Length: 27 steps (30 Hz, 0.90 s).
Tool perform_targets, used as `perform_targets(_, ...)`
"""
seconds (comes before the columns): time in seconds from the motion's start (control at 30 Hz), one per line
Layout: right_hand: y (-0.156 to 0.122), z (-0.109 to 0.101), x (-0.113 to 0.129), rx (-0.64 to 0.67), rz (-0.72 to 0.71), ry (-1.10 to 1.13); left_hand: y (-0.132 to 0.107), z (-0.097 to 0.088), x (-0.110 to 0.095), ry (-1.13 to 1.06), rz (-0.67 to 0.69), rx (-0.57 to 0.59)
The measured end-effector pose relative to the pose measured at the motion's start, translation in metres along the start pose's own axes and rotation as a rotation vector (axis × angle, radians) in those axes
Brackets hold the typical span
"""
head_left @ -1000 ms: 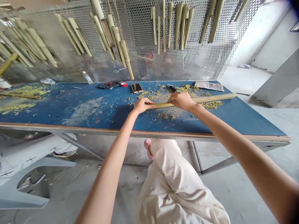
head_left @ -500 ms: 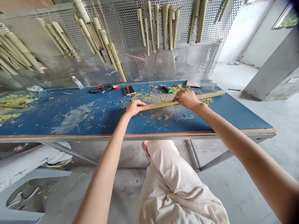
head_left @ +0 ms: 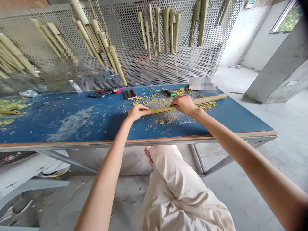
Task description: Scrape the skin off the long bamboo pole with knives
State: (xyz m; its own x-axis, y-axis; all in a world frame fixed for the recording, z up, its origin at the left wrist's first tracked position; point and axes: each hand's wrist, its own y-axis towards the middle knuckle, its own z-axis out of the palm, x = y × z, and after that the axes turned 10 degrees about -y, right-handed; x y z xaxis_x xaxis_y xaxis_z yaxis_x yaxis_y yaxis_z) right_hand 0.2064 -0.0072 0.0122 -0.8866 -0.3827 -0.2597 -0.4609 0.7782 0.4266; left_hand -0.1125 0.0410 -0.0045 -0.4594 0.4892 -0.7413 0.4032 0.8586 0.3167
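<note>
A bamboo pole (head_left: 163, 109) is held at a slight slant over the right half of the blue surface (head_left: 72, 128), toward the far edge. Its left end is grasped by the left hand (head_left: 136, 112), and its middle is clasped from above by the right hand (head_left: 184, 105). Bamboo shavings (head_left: 158, 99) are scattered beneath it; a green-handled tool (head_left: 169, 93) lies just beyond.

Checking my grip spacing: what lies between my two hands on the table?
In the head view, a length of bamboo runs from the left hand to the right hand, over scattered shavings.
</note>
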Motion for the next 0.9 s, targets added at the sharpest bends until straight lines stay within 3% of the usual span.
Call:
perform_targets(0.3, 0.001, 0.002, -0.019, 0.037, 0.049, -0.015, -0.001, 0.002, -0.003, 0.017, 0.023, 0.007)
perform_targets(0.47, -0.001, 0.000, -0.016, 0.046, 0.046, -0.029, -0.002, 0.001, -0.007, 0.031, 0.037, 0.016)
perform_targets(0.63, -0.011, 0.004, -0.007, -0.064, 0.072, 0.016, -0.005, 0.002, -0.012, 0.076, -0.002, 0.015)
perform_targets(0.77, -0.014, 0.005, -0.003, -0.074, 0.085, 0.029, 0.000, 0.018, -0.035, 0.232, -0.008, 0.051)
perform_targets(0.9, -0.014, -0.001, -0.002, -0.056, 0.099, 0.058, 0.016, 0.052, -0.068, 0.507, 0.089, 0.155)
